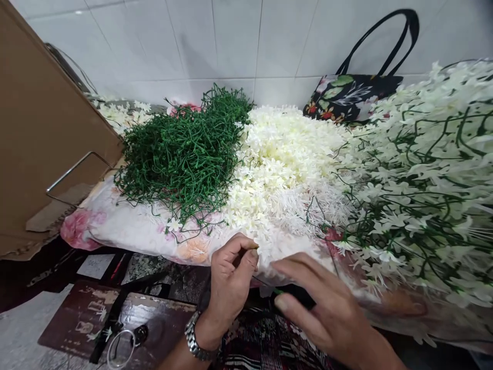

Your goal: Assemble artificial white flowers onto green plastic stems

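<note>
My left hand (pixel 233 275), with a watch on its wrist, is closed in a pinch at the front edge of the table. A thin green artificial flower stem (pixel 256 248) shows at its fingertips, beside white petals. To its right, my right hand (pixel 321 300) has its thumb and fingers apart. A piece of green stem (pixel 277 291) lies close to the right thumb; whether the thumb touches it I cannot tell. Beyond my hands spreads a pile of loose cream-white artificial blossoms (pixel 283 149), with thin white stamens (pixel 295 208) in front.
A heap of green stems (pixel 185 154) lies at the left on the floral cloth (pixel 131 226). Assembled white flower sprays (pixel 419 205) are piled at the right. A black floral bag (pixel 354 95) leans against the tiled wall. A cardboard box (pixel 50 123) stands far left.
</note>
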{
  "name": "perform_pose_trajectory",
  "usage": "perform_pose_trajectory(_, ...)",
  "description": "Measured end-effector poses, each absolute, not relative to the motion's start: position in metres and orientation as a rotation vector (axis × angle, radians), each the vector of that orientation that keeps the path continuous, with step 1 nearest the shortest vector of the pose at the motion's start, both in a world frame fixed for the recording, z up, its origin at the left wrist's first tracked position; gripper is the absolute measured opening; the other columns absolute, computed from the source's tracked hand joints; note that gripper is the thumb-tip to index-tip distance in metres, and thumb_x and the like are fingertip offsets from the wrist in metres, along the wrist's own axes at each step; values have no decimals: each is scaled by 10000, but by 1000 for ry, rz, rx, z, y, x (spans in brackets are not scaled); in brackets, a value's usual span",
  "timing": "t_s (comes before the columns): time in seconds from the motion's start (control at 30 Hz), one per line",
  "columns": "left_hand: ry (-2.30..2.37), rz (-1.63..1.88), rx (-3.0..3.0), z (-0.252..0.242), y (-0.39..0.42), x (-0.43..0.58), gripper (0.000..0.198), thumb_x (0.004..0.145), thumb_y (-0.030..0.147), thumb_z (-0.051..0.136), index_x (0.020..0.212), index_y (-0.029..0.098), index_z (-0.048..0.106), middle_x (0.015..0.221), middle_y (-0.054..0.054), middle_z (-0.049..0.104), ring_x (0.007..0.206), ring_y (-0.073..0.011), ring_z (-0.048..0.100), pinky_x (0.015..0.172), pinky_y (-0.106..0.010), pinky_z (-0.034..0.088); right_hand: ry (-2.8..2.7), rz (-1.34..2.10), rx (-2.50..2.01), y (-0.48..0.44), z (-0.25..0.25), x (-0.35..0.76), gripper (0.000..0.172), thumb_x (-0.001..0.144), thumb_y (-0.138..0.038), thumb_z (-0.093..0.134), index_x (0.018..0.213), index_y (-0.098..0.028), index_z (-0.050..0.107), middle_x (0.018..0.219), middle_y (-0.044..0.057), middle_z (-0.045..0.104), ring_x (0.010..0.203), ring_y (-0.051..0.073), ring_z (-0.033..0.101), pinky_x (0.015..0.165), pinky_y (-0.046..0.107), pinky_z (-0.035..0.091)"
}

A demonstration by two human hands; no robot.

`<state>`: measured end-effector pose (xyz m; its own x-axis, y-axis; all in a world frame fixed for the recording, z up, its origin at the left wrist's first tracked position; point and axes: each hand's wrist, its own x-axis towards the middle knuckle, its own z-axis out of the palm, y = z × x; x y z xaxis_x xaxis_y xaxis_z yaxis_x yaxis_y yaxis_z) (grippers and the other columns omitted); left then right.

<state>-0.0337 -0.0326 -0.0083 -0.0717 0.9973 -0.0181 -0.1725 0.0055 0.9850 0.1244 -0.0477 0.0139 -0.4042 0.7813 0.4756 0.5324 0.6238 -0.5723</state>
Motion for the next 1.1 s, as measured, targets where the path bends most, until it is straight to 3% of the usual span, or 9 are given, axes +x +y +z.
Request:
perform_pose_trajectory(0.2,1037,1373,769,1,-35,-24,125,698,265,653,687,167,577,567,22,529,546,-106,456,553,-219,387,-2020,469,-1033,-57,-8,112,175,881,-77,414,918,-162,563,671,15,528,585,114,524,523,219,468)
perform_pose_trajectory(0.47,987,1115,930,10,-41,-30,63,631,133,598,692,148,590,697,-12,553,647,-128,496,589,-222,392,-2292,229,-898,-46,14,127,264,873,-22,355,847,-139,589,686,48,552,633,148,483,566,280,428)
perform_pose_trajectory(0.67,1063,867,1081,8,-45,-28,127,691,89,503,671,145,616,578,15,521,583,-117,448,552,-216,364,-2420,155,-781,-42,20,121,264,905,-59,335,954,-103,591,790,78,600,677,166,489,617,321,424)
perform_pose_trajectory(0.77,1054,947,1014,1,-47,-28,132,733,126,527,612,149,572,543,37,425,546,-100,361,515,-210,311,-2354,207,-805,-38,19,121,243,914,-79,358,1057,-103,553,773,62,593,677,157,481,608,297,427)
perform_pose_trajectory(0.87,1025,1085,961,-1,-43,-30,150,768,214,579,633,148,591,578,27,432,558,-104,373,523,-219,308,-2226,142,-905,-29,21,128,204,911,-109,413,1081,-106,525,750,54,579,687,157,487,598,284,417)
perform_pose_trajectory(1.1,1069,1250,941,8,-24,-38,164,743,265,639,625,151,628,598,5,520,545,-105,456,522,-218,347,-2164,-394,-1351,8,15,145,144,837,-49,484,838,-158,578,770,90,567,735,211,468,655,349,366)
